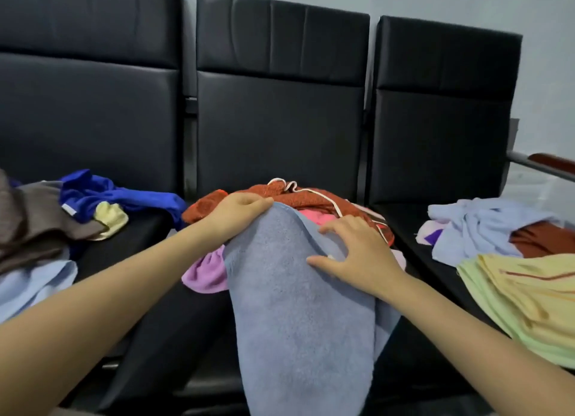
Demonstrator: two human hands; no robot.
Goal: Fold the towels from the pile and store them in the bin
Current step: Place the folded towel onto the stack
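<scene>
Two bare hands work on one grey-blue towel (298, 306) that hangs from the front of the middle seat down toward the camera. The left hand (239, 211) grips the towel's far top corner, its fingers curled over the edge. The right hand (354, 253) lies on the towel's right edge with fingers spread and thumb pointing left; it seems to press the cloth rather than pinch it, though the fingertips sink into the fold and I cannot be sure. Just beyond both hands is a heap of three visible cloths: one rust-orange towel (311, 197) with a white cord, one pink cloth (314, 218) beneath it, and one lilac cloth (207, 272) poking out below the left wrist. Well to the left of the left hand lies a second pile: one royal-blue cloth (118, 197), one brown cloth (34, 222), one small pale-yellow cloth (110, 218) and one pale-blue cloth (34, 285). Well to the right of the right hand is a third pile: one pale-blue towel (479, 228), one rust cloth (541, 238), and a stack of yellow and green cloths (525, 303) whose layers are too close to count. All rest on three black padded seats (280, 119) joined in a row.
</scene>
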